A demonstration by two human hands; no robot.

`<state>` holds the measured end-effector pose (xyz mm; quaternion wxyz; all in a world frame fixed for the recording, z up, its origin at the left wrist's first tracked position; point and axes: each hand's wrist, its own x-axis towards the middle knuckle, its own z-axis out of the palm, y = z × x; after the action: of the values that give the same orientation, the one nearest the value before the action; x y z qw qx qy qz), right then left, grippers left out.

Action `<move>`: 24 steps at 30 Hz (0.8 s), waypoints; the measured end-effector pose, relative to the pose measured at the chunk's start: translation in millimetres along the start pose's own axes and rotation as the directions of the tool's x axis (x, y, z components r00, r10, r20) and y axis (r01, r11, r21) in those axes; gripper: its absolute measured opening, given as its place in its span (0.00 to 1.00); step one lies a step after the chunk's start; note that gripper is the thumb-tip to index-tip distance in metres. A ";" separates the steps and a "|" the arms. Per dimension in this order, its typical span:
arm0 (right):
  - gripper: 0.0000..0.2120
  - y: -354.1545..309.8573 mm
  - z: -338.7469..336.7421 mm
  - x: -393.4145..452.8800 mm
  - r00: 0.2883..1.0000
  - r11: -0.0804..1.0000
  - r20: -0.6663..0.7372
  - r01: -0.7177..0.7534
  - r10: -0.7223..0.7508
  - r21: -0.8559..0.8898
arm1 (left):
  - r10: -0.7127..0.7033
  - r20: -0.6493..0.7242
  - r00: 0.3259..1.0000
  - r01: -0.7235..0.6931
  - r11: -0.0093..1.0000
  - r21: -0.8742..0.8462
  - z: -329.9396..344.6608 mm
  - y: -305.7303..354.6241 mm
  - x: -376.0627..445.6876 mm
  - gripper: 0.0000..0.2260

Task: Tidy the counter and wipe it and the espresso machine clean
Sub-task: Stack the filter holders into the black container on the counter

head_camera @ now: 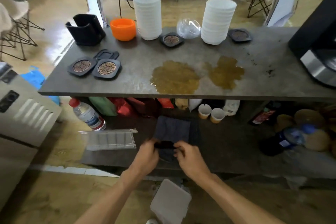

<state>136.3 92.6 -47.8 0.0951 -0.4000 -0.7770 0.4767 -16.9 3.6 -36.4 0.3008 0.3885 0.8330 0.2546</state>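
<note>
Left hand (147,156), fingers curled, pinches the near edge of the dark cloth (171,132) on the lower shelf (227,151); right hand (189,158) pinches the same edge just beside it. Above, two brown spills (175,76) sit on the counter (127,78), espresso machine (320,42) far right.

Left hand (147,156), right hand (189,156): both pinching.
</note>
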 end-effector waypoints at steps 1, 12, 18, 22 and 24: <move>0.14 -11.0 -6.6 -5.7 1.000 0.999 -0.010 0.021 -0.021 0.030 | 0.023 -0.051 0.998 -0.025 0.999 -0.030 -8.7 8.8 -11.5 0.14; 0.05 -149.4 -69.8 -38.9 0.929 0.907 -0.068 0.370 -0.364 0.198 | 0.124 -0.315 0.941 -0.173 0.976 -0.133 -110.4 80.7 -76.3 0.28; 0.02 -203.1 -82.2 -17.5 0.921 0.886 -0.097 0.389 -0.377 0.250 | 0.240 -0.440 0.865 -0.262 0.965 0.011 -158.5 101.5 -65.0 0.28; 0.04 -239.0 -78.6 9.1 0.934 0.869 -0.134 0.358 -0.332 0.343 | 0.295 -0.474 0.830 -0.338 0.941 -0.006 -193.6 103.5 -50.8 0.26; 0.10 -261.7 -72.3 22.0 0.953 0.858 -0.097 0.300 -0.287 0.417 | 0.283 -0.552 0.784 -0.358 0.933 -0.031 -213.1 101.3 -37.5 0.20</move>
<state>21.1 97.3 199.0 0.2642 -0.2539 -0.7038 0.6086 -96.3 -9.5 188.5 0.0322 0.4159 0.7862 0.4559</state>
